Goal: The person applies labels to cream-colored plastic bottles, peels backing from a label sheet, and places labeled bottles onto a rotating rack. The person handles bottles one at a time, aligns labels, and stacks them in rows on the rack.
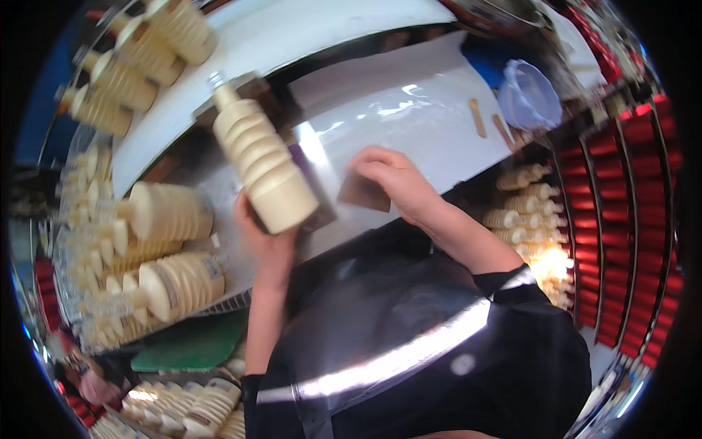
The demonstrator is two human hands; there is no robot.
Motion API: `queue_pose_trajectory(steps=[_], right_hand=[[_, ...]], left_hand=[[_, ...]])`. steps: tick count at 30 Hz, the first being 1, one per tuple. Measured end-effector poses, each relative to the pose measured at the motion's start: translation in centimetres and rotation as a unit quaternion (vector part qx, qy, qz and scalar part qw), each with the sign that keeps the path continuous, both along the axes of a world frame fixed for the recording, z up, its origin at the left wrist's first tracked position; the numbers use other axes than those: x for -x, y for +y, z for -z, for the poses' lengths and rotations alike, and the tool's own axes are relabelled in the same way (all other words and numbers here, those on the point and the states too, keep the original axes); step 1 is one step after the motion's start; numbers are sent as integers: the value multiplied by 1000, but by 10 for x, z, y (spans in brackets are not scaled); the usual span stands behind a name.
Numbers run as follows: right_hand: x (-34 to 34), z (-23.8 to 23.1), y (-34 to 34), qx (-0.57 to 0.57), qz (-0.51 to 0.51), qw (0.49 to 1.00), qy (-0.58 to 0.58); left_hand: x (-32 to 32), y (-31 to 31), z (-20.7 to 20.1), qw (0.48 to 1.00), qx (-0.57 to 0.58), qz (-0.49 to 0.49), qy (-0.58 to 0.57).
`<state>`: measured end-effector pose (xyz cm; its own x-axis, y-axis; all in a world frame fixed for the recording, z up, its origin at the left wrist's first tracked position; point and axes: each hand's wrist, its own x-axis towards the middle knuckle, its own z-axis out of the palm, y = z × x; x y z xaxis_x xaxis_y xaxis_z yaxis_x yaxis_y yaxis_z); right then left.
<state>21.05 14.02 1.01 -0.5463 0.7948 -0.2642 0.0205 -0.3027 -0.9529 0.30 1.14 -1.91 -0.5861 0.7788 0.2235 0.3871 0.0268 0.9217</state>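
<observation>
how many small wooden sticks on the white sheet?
2. Both lie on the white sheet at its far right: one wooden stick, and a second stick just right of it, beside the clear blue bowl. More may be hidden under the right hand.

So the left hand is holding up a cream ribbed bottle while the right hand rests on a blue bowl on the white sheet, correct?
Not quite. The head view shows the right hand resting on a small brown card on the white sheet, not on the blue bowl, which sits apart at the sheet's far right. The rest holds: the left hand holds up a cream ribbed bottle.
</observation>
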Motion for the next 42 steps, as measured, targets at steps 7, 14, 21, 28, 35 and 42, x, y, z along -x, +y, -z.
queue_pose_trajectory(steps=[7, 14, 21, 28, 35, 42], right_hand=[[-55, 10, 4, -46, -13, 990, -129], [-156, 28, 48, -309, 232, 773, -503], [-164, 37, 60, -333, 73, 711, -615], [-148, 34, 57, -348, 52, 798, -489], [-170, 32, 74, -426, -3, 690, -585], [-205, 48, 19, -371, 103, 714, -585]], left_hand=[[6, -6, -32, 960, 10, -7, 281], [-3, 1, -19, 994, 31, -16, 104], [-3, -1, -16, 995, 27, -11, 93], [-8, 2, -19, 998, 28, -21, 47], [5, -1, -11, 995, 21, -17, 98], [5, -2, -12, 985, 23, -29, 171]])
